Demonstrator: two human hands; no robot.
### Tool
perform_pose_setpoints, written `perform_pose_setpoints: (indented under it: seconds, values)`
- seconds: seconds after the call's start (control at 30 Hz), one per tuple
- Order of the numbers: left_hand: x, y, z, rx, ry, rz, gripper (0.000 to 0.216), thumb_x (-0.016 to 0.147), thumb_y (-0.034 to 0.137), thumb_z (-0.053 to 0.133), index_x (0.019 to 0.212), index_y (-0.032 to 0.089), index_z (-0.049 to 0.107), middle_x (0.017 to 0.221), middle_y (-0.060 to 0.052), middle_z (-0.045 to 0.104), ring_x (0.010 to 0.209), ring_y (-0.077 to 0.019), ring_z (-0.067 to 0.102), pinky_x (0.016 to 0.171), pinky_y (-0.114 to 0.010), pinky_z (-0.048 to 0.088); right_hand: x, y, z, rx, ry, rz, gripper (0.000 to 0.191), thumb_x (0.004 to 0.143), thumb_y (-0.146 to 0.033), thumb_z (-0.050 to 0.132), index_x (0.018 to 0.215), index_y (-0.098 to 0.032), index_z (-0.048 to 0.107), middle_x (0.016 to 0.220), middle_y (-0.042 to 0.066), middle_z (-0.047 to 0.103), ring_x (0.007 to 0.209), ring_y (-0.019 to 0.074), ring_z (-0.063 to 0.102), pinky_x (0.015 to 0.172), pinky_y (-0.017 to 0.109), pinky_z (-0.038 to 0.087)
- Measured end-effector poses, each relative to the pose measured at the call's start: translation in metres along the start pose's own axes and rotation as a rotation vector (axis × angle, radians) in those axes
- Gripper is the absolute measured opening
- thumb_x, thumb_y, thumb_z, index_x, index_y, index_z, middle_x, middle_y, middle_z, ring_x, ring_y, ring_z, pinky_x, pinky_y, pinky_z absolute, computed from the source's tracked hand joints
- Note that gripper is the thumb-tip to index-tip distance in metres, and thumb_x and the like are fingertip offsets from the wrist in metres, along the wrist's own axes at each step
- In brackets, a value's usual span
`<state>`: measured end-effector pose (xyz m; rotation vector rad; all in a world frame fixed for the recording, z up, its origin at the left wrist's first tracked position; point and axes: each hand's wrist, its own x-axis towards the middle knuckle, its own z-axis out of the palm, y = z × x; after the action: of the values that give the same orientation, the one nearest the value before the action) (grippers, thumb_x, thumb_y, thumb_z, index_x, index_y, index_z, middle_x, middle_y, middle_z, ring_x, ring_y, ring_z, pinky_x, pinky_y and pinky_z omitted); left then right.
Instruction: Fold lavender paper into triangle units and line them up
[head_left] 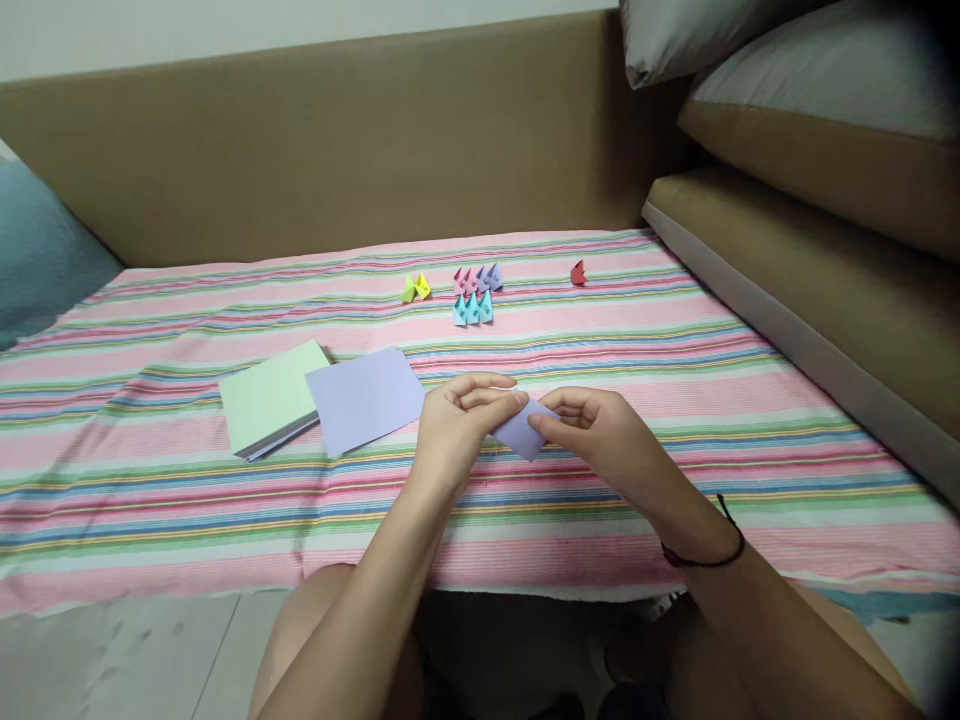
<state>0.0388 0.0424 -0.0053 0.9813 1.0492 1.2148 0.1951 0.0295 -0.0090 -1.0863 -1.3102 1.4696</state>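
Between both hands is a small folded piece of purple paper (527, 436), one corner pointing down toward me. My left hand (469, 408) pinches its upper left side with the thumb on top. At the right edge, my right hand (583, 420) grips it between thumb and fingers. The undersides of the paper and some fingertips are hidden. Just left of my left hand lie flat purple sheets (367, 400), overlapping a stack of paper with a light green sheet (270, 395) on top.
Toward the back of the striped cloth (675, 400) stand small folded paper pieces: yellow ones (416, 287), pink ones (464, 281), purple ones (489, 278), turquoise ones (472, 309) and a red one (577, 272). A brown backrest (337, 150) rises behind; cushions (817, 150) are piled at right.
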Motion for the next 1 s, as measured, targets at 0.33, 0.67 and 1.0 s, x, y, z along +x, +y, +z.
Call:
perform_pose_setpoints:
  seconds: [0.33,0.67,1.0]
  values:
    - [-0.002,0.001,0.001,0.011,-0.019,-0.013,0.023,0.057,0.017,0.082,0.076,0.015,0.07,0.062,0.001,0.071,0.057,-0.0102,0.061,0.057,-0.02,0.048,-0.001,0.001,-0.001,-0.119,-0.044,-0.035,0.01,0.075,-0.026,0.064,0.069,-0.018,0.062,0.066,-0.002,0.059,0.062,0.0118,0.053,0.059,0.025,0.042]
    - [0.001,0.0,-0.001,-0.006,-0.005,-0.034,0.025,0.057,0.025,0.084,0.075,0.015,0.069,0.062,0.0,0.071,0.058,-0.0108,0.062,0.056,-0.02,0.047,-0.002,-0.001,-0.008,-0.136,-0.122,0.012,0.019,0.081,-0.036,0.06,0.075,-0.018,0.065,0.076,0.001,0.065,0.077,0.0172,0.061,0.07,0.029,0.047]
    - [0.0,0.002,-0.001,0.006,-0.019,-0.032,0.024,0.056,0.019,0.083,0.076,0.016,0.069,0.062,0.001,0.071,0.058,-0.0103,0.061,0.057,-0.02,0.047,-0.001,-0.004,-0.013,-0.103,-0.19,0.031,0.022,0.084,-0.035,0.059,0.087,-0.019,0.073,0.084,0.002,0.07,0.082,0.0165,0.064,0.077,0.03,0.05]
